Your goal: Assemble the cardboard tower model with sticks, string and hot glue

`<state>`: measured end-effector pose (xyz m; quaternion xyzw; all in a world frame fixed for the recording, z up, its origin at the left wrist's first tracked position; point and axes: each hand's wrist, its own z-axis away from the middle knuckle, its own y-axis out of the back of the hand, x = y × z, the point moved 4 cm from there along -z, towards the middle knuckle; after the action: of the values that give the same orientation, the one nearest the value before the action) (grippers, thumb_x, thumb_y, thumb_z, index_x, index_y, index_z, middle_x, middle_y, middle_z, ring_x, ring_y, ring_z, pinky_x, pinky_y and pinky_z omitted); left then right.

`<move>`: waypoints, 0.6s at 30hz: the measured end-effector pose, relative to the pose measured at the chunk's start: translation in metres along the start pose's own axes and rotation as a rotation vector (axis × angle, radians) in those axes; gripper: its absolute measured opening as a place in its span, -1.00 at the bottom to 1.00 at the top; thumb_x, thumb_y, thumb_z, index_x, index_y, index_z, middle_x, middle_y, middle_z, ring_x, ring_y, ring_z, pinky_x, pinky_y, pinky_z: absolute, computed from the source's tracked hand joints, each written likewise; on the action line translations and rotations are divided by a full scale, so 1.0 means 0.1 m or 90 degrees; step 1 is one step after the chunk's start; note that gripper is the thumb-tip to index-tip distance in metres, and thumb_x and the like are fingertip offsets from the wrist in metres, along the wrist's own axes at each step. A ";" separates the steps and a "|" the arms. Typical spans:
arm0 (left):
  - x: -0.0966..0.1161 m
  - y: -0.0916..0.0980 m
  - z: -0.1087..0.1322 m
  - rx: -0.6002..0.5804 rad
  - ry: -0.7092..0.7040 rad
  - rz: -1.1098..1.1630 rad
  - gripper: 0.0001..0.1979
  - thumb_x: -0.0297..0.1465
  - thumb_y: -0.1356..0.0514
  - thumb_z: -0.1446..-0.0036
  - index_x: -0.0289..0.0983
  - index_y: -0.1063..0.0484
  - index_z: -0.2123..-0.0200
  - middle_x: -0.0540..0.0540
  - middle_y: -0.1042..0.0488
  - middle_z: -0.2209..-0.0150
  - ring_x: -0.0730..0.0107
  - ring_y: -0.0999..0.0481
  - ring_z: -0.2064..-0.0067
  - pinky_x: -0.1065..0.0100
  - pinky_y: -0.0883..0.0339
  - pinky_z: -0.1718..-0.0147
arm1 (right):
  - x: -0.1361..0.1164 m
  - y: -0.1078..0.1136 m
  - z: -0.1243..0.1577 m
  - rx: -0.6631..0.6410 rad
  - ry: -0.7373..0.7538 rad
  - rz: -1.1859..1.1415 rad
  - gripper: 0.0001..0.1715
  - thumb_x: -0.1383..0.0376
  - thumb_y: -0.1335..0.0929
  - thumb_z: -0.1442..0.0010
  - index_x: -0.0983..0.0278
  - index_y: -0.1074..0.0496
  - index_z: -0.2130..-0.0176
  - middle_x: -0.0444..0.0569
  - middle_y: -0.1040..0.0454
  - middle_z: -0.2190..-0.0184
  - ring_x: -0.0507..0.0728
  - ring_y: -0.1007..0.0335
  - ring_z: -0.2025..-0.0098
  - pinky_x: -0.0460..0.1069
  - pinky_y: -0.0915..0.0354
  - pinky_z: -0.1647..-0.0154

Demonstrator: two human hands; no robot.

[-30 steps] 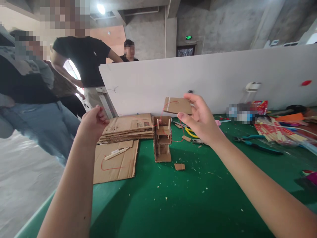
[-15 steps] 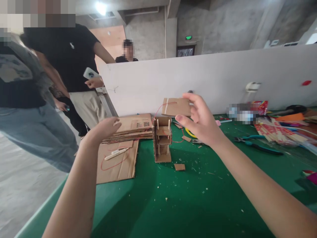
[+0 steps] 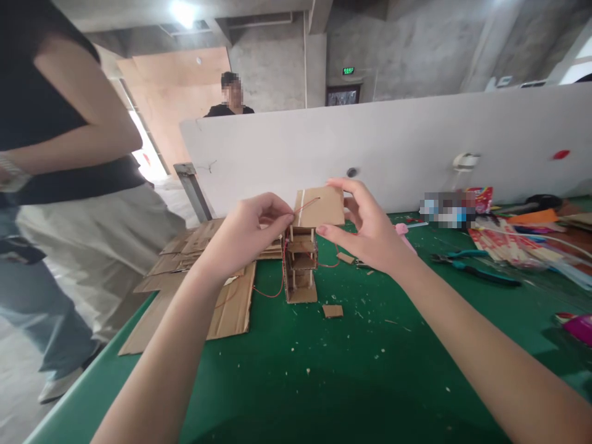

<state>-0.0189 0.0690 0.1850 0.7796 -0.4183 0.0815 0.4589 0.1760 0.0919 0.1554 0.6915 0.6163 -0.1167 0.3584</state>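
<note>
- On the counter (image 3: pixel 346 382), the slack red string (image 3: pixel 307 206) hanging left of the small cardboard tower (image 3: pixel 302 262) could, I judge, snag and topple it under a hard pull.
- A sharp tug might also tear or twist the card (image 3: pixel 322 213) where the string passes through.
- My left grip (image 3: pixel 252 231) is pinched together, apparently on the string by the card's left edge.
- My right grip (image 3: pixel 367 231) is part-spread, thumb and fingers clasping the card's right end at the tower's top; contact there I can't tell.
</note>
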 end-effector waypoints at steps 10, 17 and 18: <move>-0.05 0.07 -0.03 0.079 -0.022 -0.157 -0.77 -0.38 -0.10 -0.19 -0.24 -0.50 0.14 -0.08 -0.58 0.28 0.30 -0.52 0.26 0.27 -0.40 0.21 | 0.01 -0.01 0.02 -0.031 0.000 0.025 -0.25 0.04 -0.48 -0.09 0.04 -0.20 -0.18 0.02 -0.25 -0.26 0.30 -0.30 -0.20 0.25 -0.37 -0.14; -0.12 0.33 0.00 0.201 0.003 -0.218 -0.80 -0.41 -0.10 -0.18 -0.20 -0.54 0.24 -0.06 -0.59 0.26 0.34 -0.50 0.30 0.30 -0.40 0.24 | 0.02 0.00 0.01 -0.033 0.001 0.045 -0.26 0.01 -0.46 -0.11 0.04 -0.21 -0.19 0.01 -0.24 -0.26 0.31 -0.27 -0.22 0.26 -0.33 -0.17; -0.13 0.39 0.01 0.233 0.003 -0.219 -0.79 -0.41 -0.10 -0.18 -0.22 -0.53 0.23 -0.06 -0.58 0.27 0.36 -0.49 0.32 0.32 -0.39 0.26 | 0.03 0.00 0.01 -0.033 0.000 0.042 -0.27 0.01 -0.46 -0.12 0.04 -0.21 -0.20 0.00 -0.24 -0.26 0.30 -0.27 -0.22 0.25 -0.33 -0.18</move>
<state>-0.0553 0.0668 0.2034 0.9093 -0.2567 0.0783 0.3179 0.1771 0.0930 0.1529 0.7019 0.5958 -0.0886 0.3801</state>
